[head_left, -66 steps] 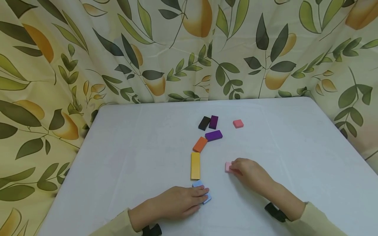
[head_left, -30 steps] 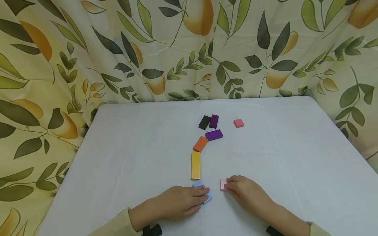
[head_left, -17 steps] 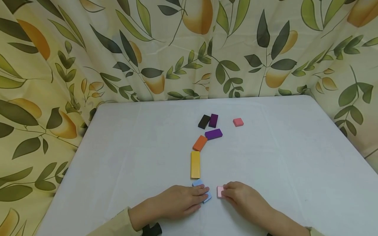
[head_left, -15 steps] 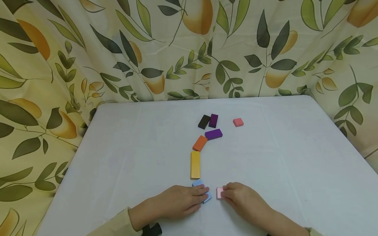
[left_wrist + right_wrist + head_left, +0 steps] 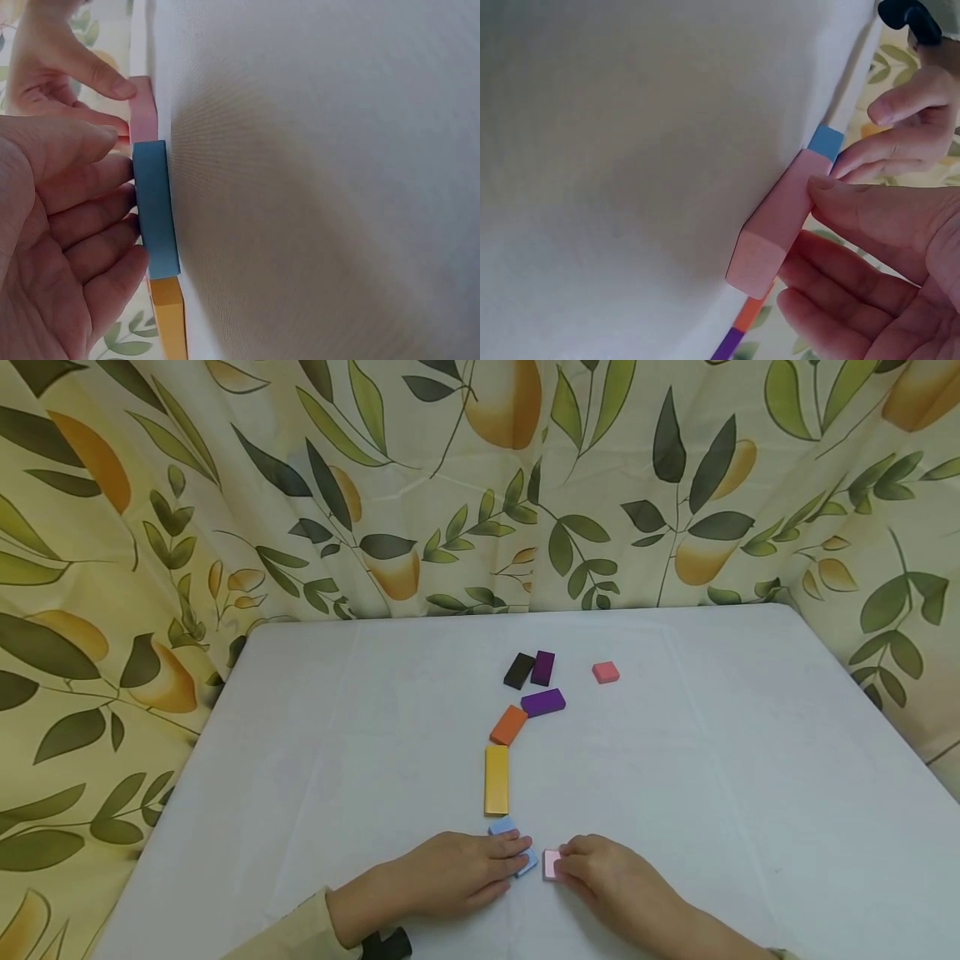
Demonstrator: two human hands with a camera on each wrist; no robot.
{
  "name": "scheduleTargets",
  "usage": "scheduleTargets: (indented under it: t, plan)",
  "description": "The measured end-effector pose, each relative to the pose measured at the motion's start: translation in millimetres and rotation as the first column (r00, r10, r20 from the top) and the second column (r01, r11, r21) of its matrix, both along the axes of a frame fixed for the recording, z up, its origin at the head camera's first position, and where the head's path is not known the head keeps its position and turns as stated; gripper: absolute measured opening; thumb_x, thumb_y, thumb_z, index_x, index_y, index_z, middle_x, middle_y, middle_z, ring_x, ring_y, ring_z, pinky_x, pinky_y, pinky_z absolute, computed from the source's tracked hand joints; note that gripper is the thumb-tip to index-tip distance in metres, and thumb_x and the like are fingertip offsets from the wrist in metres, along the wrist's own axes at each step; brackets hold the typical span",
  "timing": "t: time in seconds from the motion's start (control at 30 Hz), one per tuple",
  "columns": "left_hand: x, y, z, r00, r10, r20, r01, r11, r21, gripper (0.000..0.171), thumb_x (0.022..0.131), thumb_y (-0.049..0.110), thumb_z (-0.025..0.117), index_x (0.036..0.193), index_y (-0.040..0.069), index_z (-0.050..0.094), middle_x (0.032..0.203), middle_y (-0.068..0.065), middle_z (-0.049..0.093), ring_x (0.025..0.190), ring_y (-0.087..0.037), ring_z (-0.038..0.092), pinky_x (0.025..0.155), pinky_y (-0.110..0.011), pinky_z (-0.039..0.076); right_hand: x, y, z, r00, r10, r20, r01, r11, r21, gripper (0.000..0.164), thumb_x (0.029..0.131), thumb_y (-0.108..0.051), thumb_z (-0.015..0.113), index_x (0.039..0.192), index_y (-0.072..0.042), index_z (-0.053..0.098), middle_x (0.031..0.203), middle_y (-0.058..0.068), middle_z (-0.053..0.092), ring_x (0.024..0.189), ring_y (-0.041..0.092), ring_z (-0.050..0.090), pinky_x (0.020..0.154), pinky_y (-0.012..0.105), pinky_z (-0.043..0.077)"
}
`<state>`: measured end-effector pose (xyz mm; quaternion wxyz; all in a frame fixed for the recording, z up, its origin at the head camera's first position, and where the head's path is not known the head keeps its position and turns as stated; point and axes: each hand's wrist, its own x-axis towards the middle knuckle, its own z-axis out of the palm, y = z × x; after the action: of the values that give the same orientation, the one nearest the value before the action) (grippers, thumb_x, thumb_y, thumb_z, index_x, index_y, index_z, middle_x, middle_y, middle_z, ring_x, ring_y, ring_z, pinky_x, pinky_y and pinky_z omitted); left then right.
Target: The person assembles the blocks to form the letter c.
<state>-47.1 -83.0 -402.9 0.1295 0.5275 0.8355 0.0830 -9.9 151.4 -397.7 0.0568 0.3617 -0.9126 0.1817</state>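
My left hand (image 5: 459, 875) rests its extended fingertips on top of a light blue block (image 5: 502, 825), which lies flat and is partly covered. In the left wrist view the blue block (image 5: 156, 210) spans under those fingers. With thumb and fingers my right hand (image 5: 622, 885) pinches a pale pink block (image 5: 551, 864), just right of the blue one with a narrow gap between them. The right wrist view has the pink block (image 5: 769, 225) seen lengthwise, thumb on its near side. A yellow block (image 5: 497, 780) stretches away from the blue block's far end.
Beyond the yellow block the line continues with an orange block (image 5: 508, 725) and a purple block (image 5: 543, 702). Behind them lie a black block (image 5: 519, 671) and a dark purple block (image 5: 543, 668). A coral block (image 5: 606, 672) sits apart on the white table (image 5: 337, 727).
The right hand has brought the pink block toward me and leftward, from beside the yellow block to close by the blue one. My left hand stays on the blue block.
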Motion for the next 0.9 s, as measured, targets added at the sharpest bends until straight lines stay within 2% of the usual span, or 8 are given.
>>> scheduleTargets:
  t: [0.23, 0.5, 0.6, 0.73, 0.9]
  plan:
    - [0.5, -0.1, -0.2, 1.000, 0.000, -0.005, 0.000, 1.000, -0.001, 0.041, 0.098, 0.030, 0.043, 0.136, 0.016, 0.047, 0.141, 0.006, 0.039, 0.128, -0.003, 0.031, 0.097, -0.021, 0.034, 0.8, -2.6, 1.5, 0.999, 0.010, 0.047, -0.011, 1.000, 0.026, 0.010, 0.072, -0.006, 0.075, 0.082, -0.003, 0.072, 0.087, 0.005, 0.067, 0.083, 0.020, 0.063, 0.072, 0.033, 0.052]
    - [0.5, -1.0, -1.2, 1.000, -0.006, -0.018, 0.006, 1.000, 0.014, 0.040, 0.098, 0.029, 0.043, 0.135, 0.015, 0.048, 0.141, 0.005, 0.040, 0.128, -0.004, 0.031, 0.097, -0.021, 0.034, 2.4, -3.8, -2.4, 0.998, 0.060, -0.020, -0.061, 0.998, -0.029, 0.012, 0.069, -0.004, 0.077, 0.079, -0.005, 0.071, 0.083, 0.000, 0.064, 0.078, 0.014, 0.061, 0.069, 0.027, 0.052]
    - [0.3, -1.1, -1.5, 1.000, -0.007, -0.019, 0.007, 1.000, 0.017, 0.040, 0.098, 0.029, 0.043, 0.135, 0.015, 0.048, 0.141, 0.005, 0.040, 0.128, -0.005, 0.032, 0.097, -0.021, 0.034, 1.3, -4.4, -2.8, 0.997, 0.069, -0.020, -0.070, 0.996, -0.050, 0.013, 0.069, -0.003, 0.077, 0.078, -0.007, 0.070, 0.080, -0.004, 0.061, 0.074, 0.010, 0.058, 0.067, 0.022, 0.050]
    - [0.0, -0.9, -1.3, 1.000, -0.005, -0.016, 0.005, 1.000, 0.012, 0.040, 0.098, 0.029, 0.043, 0.135, 0.014, 0.048, 0.141, 0.005, 0.040, 0.128, -0.005, 0.032, 0.097, -0.021, 0.034, -1.9, -5.5, -1.9, 0.997, 0.076, 0.019, -0.075, 0.995, -0.063, 0.016, 0.069, -0.001, 0.076, 0.079, -0.009, 0.068, 0.080, -0.006, 0.061, 0.074, 0.008, 0.058, 0.066, 0.021, 0.049]
    - [0.4, -0.8, -1.3, 1.000, -0.008, -0.015, 0.008, 1.000, 0.014, 0.040, 0.099, 0.029, 0.042, 0.135, 0.014, 0.048, 0.141, 0.004, 0.040, 0.128, -0.005, 0.032, 0.097, -0.021, 0.034, -5.2, -8.7, -1.2, 0.993, 0.103, 0.065, -0.098, 0.992, -0.076, 0.015, 0.074, -0.001, 0.073, 0.088, -0.006, 0.069, 0.086, -0.002, 0.066, 0.083, 0.013, 0.062, 0.072, 0.028, 0.051]
